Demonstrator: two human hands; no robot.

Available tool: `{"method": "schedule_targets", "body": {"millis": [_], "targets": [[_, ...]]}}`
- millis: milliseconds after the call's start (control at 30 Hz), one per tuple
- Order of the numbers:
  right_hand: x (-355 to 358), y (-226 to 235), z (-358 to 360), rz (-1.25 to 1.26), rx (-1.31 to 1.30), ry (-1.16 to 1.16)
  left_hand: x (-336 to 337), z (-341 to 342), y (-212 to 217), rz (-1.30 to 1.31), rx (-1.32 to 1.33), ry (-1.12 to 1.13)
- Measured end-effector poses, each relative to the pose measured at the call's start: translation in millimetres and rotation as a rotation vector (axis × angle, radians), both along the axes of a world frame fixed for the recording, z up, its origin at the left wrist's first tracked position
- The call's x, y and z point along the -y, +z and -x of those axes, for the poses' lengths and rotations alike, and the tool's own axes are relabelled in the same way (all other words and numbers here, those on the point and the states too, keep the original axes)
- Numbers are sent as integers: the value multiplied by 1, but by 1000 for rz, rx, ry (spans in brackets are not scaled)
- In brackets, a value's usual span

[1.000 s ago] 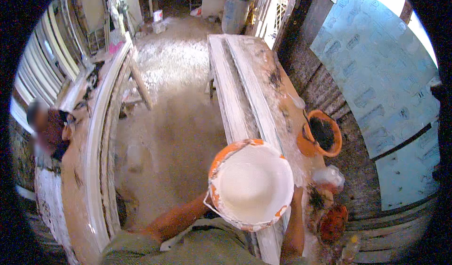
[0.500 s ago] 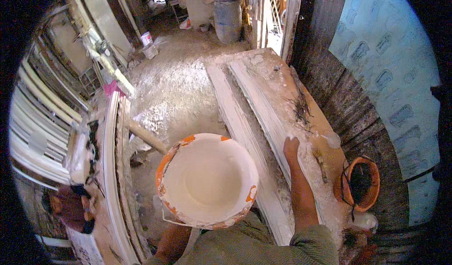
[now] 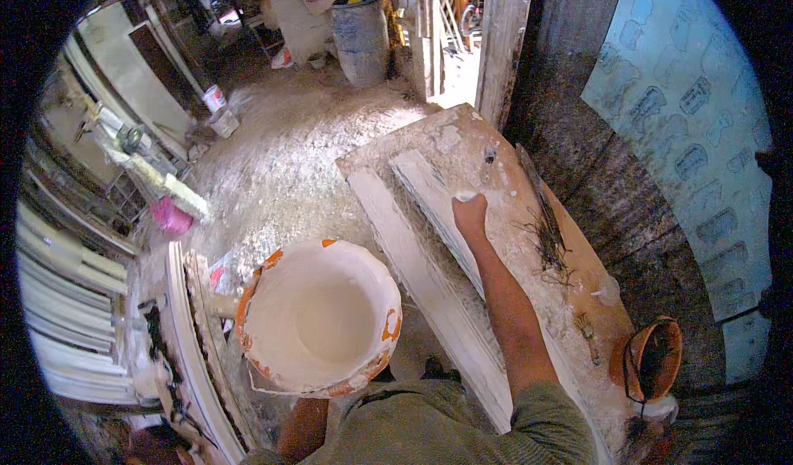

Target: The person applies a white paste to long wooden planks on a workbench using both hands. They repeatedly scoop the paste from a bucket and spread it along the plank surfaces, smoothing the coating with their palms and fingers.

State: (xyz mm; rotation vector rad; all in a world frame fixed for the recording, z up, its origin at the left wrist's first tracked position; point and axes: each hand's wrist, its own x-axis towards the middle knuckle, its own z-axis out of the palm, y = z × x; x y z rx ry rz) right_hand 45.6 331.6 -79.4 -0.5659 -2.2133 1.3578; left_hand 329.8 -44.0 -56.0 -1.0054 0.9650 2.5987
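Note:
A round bucket [image 3: 268, 300], white-coated with orange patches along its rim, holds a pale creamy liquid. My left forearm [image 3: 303, 432] runs beneath it, and the bucket hides that hand; it appears held up off the table. My right hand [image 3: 471, 217] is closed in a fist over the far part of a long white moulding strip [image 3: 417, 174]. Something whitish shows at its fingertips, too small to make out. A second white strip [image 3: 413, 254] lies parallel on the left, with a narrow gap between the two.
Both strips lie on a brown board table [image 3: 462, 139]. A brush [image 3: 585, 329], dark fibres [image 3: 549, 246] and an orange pail [image 3: 661, 358] are on the right. More mouldings [image 3: 194, 341] stand at the left. A blue barrel [image 3: 362, 44] stands far off, near a bright doorway.
My right hand has slid farther away along the right-hand strip, its arm stretching out. The bucket has shifted left in view, and the whole view has turned somewhat.

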Motion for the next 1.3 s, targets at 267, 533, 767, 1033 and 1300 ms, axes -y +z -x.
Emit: {"method": "schedule_targets", "body": {"millis": [267,533,767,1033,1300], "targets": [[57,-8,107,-99,145,51,60,179,-1,19,16,-235],[-19,-59,41,-159,415,51,16,287,-6,41,34,-535],[-132,-75,-101,-333,292,-378,-75,330,-2,41,-32,-765],[-146,-1,-133,300,185,-239,-240,365,-17,15,-187,-1021],[-176,1,-128,913,115,-67,-368,397,-61,-39,-621,-1238]]}}
